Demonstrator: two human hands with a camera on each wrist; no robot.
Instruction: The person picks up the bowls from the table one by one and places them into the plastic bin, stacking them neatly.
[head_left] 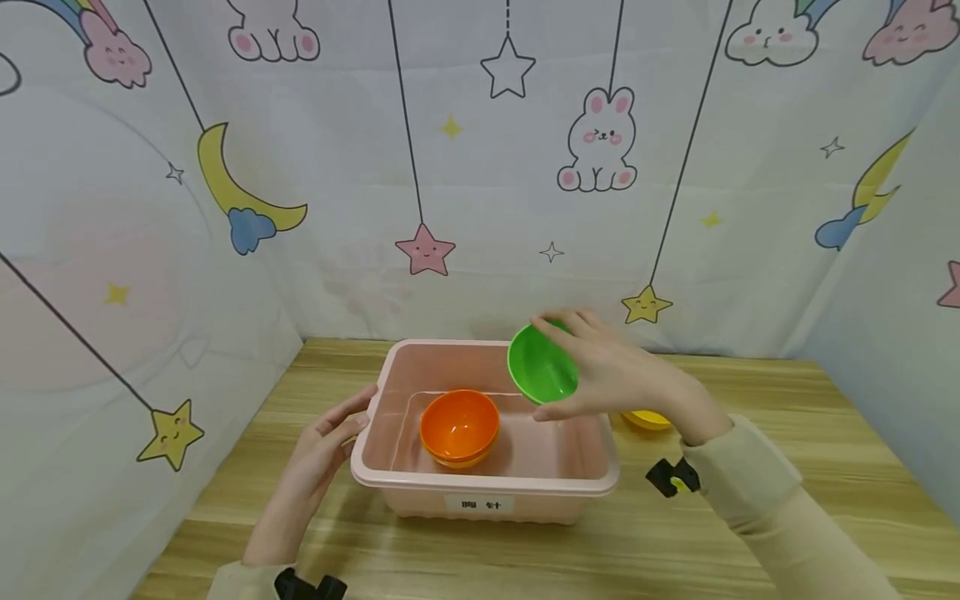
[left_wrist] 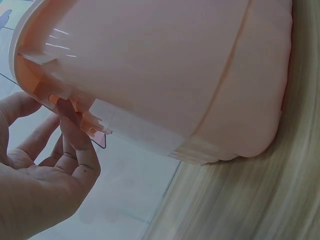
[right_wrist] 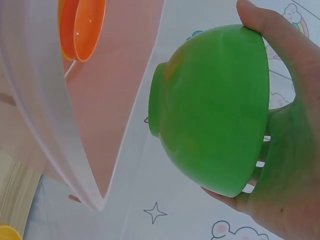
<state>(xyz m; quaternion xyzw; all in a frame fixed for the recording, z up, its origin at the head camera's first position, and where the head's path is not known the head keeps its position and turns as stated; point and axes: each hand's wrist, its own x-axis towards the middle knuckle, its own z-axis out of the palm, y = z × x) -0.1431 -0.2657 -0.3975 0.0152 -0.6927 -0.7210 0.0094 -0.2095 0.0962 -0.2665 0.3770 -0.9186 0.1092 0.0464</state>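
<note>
My right hand (head_left: 611,367) grips a green bowl (head_left: 540,365) by its rim, thumb on one side and fingers on the other. The bowl is tilted above the right half of a pink plastic bin (head_left: 480,483); in the right wrist view the green bowl (right_wrist: 215,110) shows its outside and foot. Inside the bin, an orange bowl (head_left: 460,423) sits upright, with a yellowish bowl under it. At the bin's left rim, my left hand (head_left: 318,454) pinches the edge; the left wrist view shows the left hand (left_wrist: 55,165) with a finger beneath the rim.
A yellow bowl (head_left: 647,419) stands on the wooden table (head_left: 765,467) right of the bin, partly hidden by my right forearm. A white label (head_left: 480,503) marks the bin's front. Printed cloth walls (head_left: 480,183) stand behind and at both sides.
</note>
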